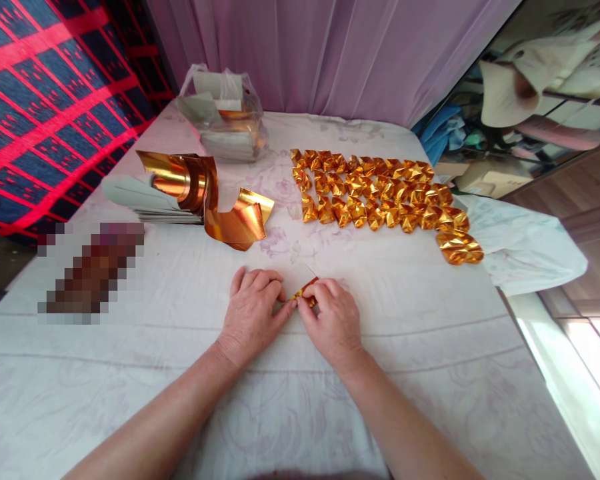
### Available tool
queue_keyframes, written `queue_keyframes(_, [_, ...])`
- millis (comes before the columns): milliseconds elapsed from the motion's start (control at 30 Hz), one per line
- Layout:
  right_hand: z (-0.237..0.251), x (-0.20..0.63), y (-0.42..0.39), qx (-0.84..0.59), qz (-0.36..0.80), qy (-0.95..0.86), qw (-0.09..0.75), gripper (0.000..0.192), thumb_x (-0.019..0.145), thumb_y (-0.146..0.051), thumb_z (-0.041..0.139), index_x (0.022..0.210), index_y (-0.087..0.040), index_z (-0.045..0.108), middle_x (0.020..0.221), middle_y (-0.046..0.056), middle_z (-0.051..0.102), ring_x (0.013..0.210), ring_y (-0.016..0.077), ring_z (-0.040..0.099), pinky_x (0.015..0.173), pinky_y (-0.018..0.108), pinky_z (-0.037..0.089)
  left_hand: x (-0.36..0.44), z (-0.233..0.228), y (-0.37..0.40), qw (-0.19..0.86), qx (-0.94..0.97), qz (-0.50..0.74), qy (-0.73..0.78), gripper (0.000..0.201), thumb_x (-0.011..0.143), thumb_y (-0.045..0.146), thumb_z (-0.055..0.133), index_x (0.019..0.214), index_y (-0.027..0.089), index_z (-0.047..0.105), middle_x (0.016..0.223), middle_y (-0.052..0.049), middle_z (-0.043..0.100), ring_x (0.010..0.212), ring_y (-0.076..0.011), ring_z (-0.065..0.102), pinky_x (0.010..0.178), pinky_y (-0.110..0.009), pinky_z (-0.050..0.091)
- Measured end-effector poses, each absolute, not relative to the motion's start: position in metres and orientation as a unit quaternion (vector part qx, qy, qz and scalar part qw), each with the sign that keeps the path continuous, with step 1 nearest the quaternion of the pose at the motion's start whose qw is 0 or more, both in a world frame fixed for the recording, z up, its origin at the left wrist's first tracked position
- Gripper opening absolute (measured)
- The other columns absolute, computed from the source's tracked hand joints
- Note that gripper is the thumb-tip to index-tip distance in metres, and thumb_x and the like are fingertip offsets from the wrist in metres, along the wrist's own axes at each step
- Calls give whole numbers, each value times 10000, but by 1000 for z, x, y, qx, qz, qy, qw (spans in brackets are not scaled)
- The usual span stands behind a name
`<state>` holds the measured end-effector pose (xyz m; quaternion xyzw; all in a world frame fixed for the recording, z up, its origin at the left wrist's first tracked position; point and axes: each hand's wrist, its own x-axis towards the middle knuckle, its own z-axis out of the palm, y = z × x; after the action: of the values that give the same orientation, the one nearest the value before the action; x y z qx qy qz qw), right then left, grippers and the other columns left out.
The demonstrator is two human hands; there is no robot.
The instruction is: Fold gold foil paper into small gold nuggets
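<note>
Pinching 1 gold foil piece between both hands, we had rows of folded ingots done; curled foil sheets remained.

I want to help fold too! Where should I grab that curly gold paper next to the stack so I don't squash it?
Probably take the curly gold paper by its loose flat end, which sticks out toward the right. Come from the right side and pinch the edge lightly. The curled part rests on the paper stack and would likely crumple if squeezed.

A small piece of gold foil paper is pinched between both hands on the white bed sheet, partly folded and mostly hidden.
</note>
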<state>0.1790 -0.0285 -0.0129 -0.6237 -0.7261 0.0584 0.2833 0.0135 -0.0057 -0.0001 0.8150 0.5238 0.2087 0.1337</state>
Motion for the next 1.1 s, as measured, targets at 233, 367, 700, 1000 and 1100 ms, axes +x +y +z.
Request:
queue_keyframes(233, [-13,179,-29,-623,63,-726,283,50,856,-205,625,810,-210,608,854,36,640,783,195,606,716,323,405,14,1,-6,130,813,208,529,178,855,330,682,748,224,590,1035,-30,667,1014,-247,582,1105,-557,294])
queue_keyframes(367, [-13,180,-28,-621,65,-727,285,51,855,-206,634,811,-209,608,857,37,640,790,196,610,719,323,407,14,1,-6,132,811,207,531,159,843,305,689,748,223,591,1030,-27,665,1015,-247,580,1106,-556,291])
queue_keyframes(700, [-12,182,-29,-614,77,-733,281,68,874,-220,644,819,-212,606,867,36,648,797,197,611,721,326,410,13,2,-5,147,812,206,526,100,846,269,672,782,228,606,1040,-23,660,1037,-249,577,1111,-556,286])
queue_keyframes(1000, [-12,187,-27,-602,88,-744,277,66,883,-205,636,821,-218,619,876,31,657,801,184,619,717,315,421,10,1,-4,166,812,209,519,72,849,233,660,846,234,588,1062,-17,668,1039,-238,576,1104,-548,278])
queue_keyframes(1100, [-11,187,-27,-598,80,-749,274,65,884,-223,633,821,-217,619,878,37,657,809,189,622,723,318,428,10,0,-5,162,812,208,521,73,845,226,659,845,234,586,1058,-17,668,1033,-237,577,1105,-544,279])
